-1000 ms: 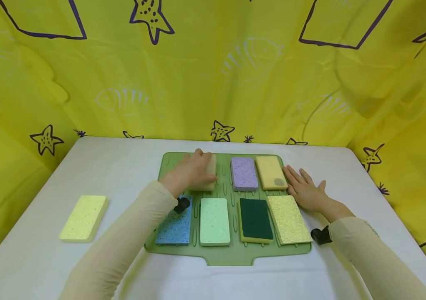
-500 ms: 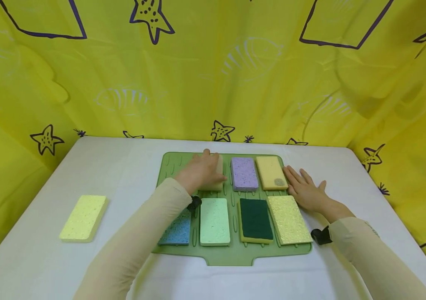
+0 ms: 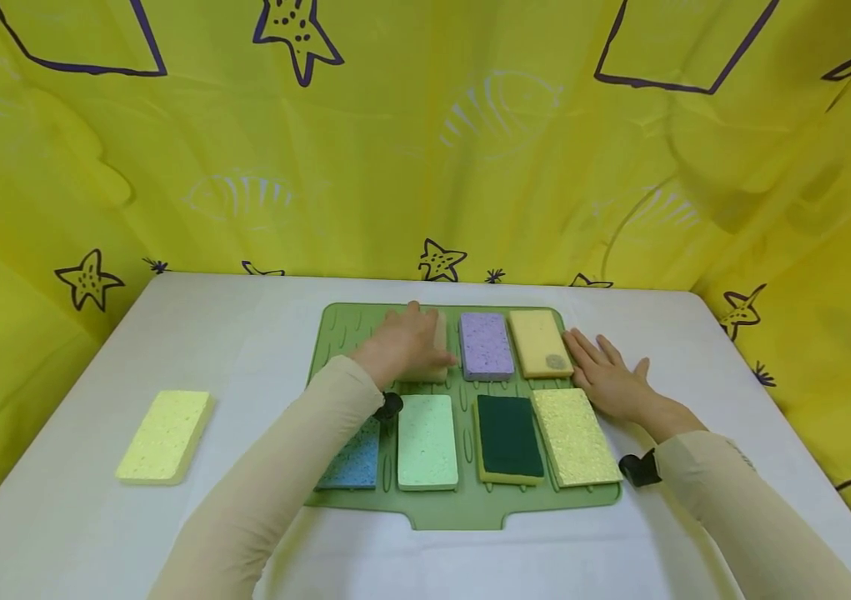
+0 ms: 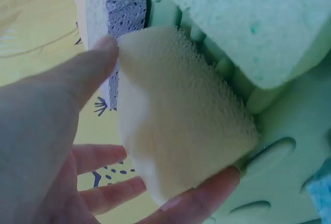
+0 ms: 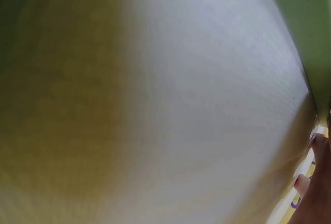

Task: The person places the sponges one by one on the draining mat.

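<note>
My left hand (image 3: 404, 342) grips a cream sponge (image 4: 176, 115) at the back of a green mat (image 3: 458, 518); in the left wrist view its thumb and fingers span opposite sides of it. Just right of that sponge is a purple speckled sponge (image 3: 486, 346), then a pale yellow sponge (image 3: 538, 337) with a grey spot. My right hand (image 3: 608, 382) rests flat, fingers straight, on the white table beside the mat's right edge. In the right wrist view only a bit of the hand (image 5: 315, 182) shows at the right.
Along the mat's front lie a blue sponge (image 3: 356, 458), partly under my left forearm, a mint sponge (image 3: 428, 442), a dark green-topped sponge (image 3: 509, 437) and a textured yellow sponge (image 3: 577, 437). Another yellow sponge (image 3: 165, 437) lies on the table at left. A yellow curtain (image 3: 365, 167) hangs behind.
My left hand has slid the cream sponge rightward along the mat, closer to the purple one, slowing in the last half second. The right hand stays in place.
</note>
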Demonstrator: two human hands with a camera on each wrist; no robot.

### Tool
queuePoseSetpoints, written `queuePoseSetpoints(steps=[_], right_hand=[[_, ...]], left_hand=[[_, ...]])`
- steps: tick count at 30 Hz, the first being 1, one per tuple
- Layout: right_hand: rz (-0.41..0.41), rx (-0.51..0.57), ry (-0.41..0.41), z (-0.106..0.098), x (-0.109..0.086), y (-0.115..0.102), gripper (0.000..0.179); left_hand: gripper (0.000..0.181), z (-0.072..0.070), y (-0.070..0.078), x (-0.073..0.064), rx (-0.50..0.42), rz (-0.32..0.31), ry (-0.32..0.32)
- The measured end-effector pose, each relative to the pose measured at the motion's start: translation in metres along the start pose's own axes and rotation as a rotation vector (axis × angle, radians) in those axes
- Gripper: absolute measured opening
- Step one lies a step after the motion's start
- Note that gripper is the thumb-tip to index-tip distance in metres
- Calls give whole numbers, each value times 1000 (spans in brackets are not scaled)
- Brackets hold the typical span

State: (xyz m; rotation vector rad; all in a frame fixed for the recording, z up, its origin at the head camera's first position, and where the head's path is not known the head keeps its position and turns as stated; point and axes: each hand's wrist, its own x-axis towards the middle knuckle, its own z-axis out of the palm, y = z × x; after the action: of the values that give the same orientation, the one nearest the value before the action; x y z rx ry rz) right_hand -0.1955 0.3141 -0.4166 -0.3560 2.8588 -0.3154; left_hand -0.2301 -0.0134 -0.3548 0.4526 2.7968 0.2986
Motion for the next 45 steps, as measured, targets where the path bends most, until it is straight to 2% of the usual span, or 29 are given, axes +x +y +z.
queuePoseSetpoints(steps=[5,9,12,16,19,30,38,45], right_hand=[[-1,5,0,-1,0,-1,61],[-5,6,1,-2,1,-2,62],[-10,6,4,-2,1,-2,62],[-8,6,3,-1,1,-2,62],[-7,8,0,-2,1,-3,62],[-3,11,0,1,0,-3,61],[-8,4,-1,-1,1,-3,62],[-16,-7,2,0,1,-1,62]], left_hand=[[95,-4,-9,-2,-70,22,-12],[104,-9,-18,-6,5,68,-26],[102,-14,-25,-10,61,101,1],[94,-19,-38,-19,51,120,27],[88,-21,-49,-27,15,119,29],[75,-20,-87,-64,37,99,137],[67,-17,-116,-92,39,78,180],[62,-13,-128,-106,28,88,213]])
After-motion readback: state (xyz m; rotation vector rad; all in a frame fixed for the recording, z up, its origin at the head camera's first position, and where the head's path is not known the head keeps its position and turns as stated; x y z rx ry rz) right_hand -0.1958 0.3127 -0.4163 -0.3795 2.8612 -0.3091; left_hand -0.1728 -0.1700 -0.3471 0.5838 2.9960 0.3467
